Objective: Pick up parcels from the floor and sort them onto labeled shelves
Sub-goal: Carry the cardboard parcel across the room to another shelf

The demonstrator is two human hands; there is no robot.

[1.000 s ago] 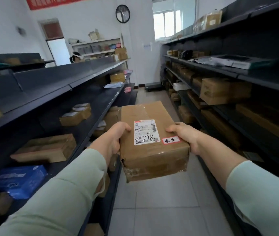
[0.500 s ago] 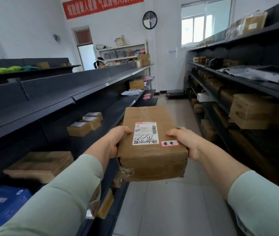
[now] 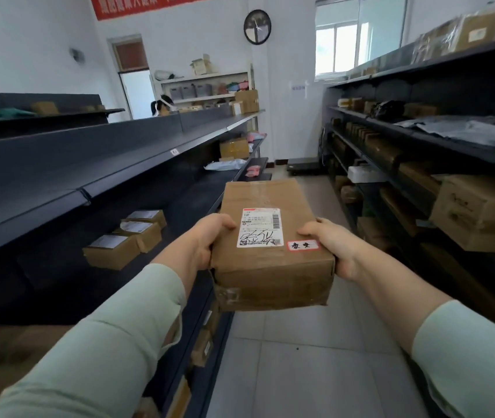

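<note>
A brown cardboard parcel (image 3: pixel 270 267) with a white shipping label and a small red-edged name sticker is held level in front of me, above the aisle floor. My left hand (image 3: pixel 201 245) grips its left side and my right hand (image 3: pixel 333 245) grips its right side. Dark metal shelves (image 3: pixel 95 188) run along the left with a small white label tag on the upper shelf's edge. A second dark shelf rack (image 3: pixel 421 137) lines the right.
Three small boxes (image 3: pixel 125 236) sit on the left middle shelf, more boxes lower down. The right rack holds large cartons (image 3: pixel 481 212) and grey mailers. The tiled aisle (image 3: pixel 300 357) leads to a floor scale (image 3: pixel 303 165) by the far wall. A person stands behind the left shelves.
The view has moved forward along the aisle and tilted up. Both hands keep the same hold on the parcel. The blue box at the lower left has left the view.
</note>
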